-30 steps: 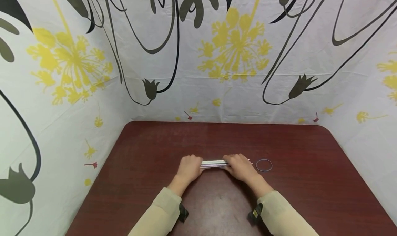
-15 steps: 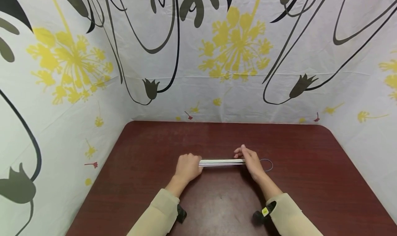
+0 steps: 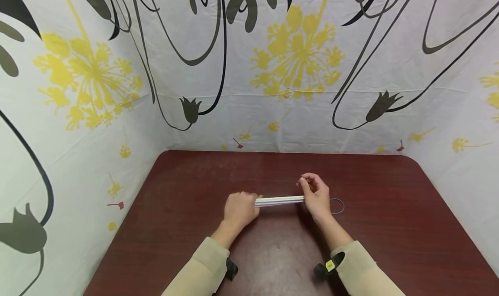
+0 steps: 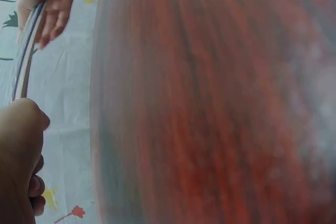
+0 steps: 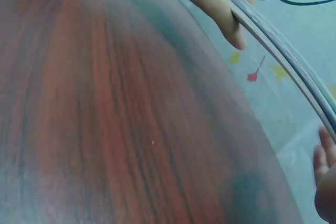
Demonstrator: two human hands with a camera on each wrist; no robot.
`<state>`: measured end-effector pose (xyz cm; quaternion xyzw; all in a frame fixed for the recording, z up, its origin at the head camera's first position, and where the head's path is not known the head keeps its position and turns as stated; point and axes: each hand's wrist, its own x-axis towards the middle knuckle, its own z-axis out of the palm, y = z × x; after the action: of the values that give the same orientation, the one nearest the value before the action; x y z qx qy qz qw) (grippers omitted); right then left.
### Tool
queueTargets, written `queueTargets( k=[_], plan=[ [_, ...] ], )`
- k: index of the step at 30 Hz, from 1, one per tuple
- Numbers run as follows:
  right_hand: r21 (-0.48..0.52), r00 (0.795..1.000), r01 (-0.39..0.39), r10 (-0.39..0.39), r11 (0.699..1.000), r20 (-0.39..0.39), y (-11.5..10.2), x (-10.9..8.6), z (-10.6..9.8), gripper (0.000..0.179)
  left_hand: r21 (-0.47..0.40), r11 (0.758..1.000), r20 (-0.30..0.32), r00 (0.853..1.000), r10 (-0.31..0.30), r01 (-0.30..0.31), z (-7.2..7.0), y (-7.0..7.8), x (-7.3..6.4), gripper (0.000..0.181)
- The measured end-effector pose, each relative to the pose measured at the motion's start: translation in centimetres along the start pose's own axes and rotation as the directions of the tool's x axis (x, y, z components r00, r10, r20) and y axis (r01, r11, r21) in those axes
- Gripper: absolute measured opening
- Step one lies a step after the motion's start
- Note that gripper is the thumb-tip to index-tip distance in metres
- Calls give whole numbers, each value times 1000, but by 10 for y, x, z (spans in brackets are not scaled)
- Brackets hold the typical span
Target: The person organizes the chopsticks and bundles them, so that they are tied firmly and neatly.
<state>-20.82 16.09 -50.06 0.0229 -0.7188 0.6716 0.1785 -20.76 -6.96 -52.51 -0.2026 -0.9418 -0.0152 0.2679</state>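
Observation:
A bundle of thin, whitish straight sticks (image 3: 278,201) stretches between the two hands above the table, its right end slightly higher. My left hand (image 3: 239,208) grips the left end, fingers curled round it, as the left wrist view also shows. At the other end, my right hand (image 3: 317,198) has its palm side against the bundle, with loosely bent fingers raised off it. The right wrist view shows the sticks (image 5: 286,56) lying side by side, running from the left hand to the right hand's palm. Their far tips are hidden by the hands.
A thin bluish loop (image 3: 342,201) lies on the reddish-brown wooden table (image 3: 390,226), partly covered by the right wrist. Flower-patterned white cloth (image 3: 230,79) hangs behind and beside the table. Dark wrist cameras (image 3: 231,269) sit at both cuffs.
My right hand has let go of the bundle's middle, slid right to its end and turned palm inward, fingers lifting. The bundle's right end has risen a little. My left hand keeps its grip.

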Motion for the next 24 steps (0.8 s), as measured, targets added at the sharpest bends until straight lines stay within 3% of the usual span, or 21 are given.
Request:
queueTargets(
  k=[3,7,9,15,17,21,24],
  plan=[
    [-110,988,131,-139,985,-65,-16,-6,7,10,-3,1000,-59,998,-25,25,0,2,-1,41],
    [-215,970,224,-239,951,-44,-19,-12,12,8,-11,994,-80,990,-113,113,-6,5,2,42],
    [-226,972,215,-230,950,-41,-12,-10,11,7,-6,993,-85,989,-118,118,-9,6,4,37],
    [-165,995,65,-76,984,-58,11,1,0,13,37,999,-103,995,1,3,-11,6,4,36],
    [-120,999,41,-43,992,-17,12,2,-1,18,46,999,-107,994,-12,17,-12,6,4,38],
    [-44,996,23,-19,999,83,11,-3,0,27,71,992,-88,991,-96,103,-13,9,5,41],
    [4,996,6,-7,1000,92,10,-7,0,29,85,989,-65,991,-118,123,-12,12,7,40]
  ],
)
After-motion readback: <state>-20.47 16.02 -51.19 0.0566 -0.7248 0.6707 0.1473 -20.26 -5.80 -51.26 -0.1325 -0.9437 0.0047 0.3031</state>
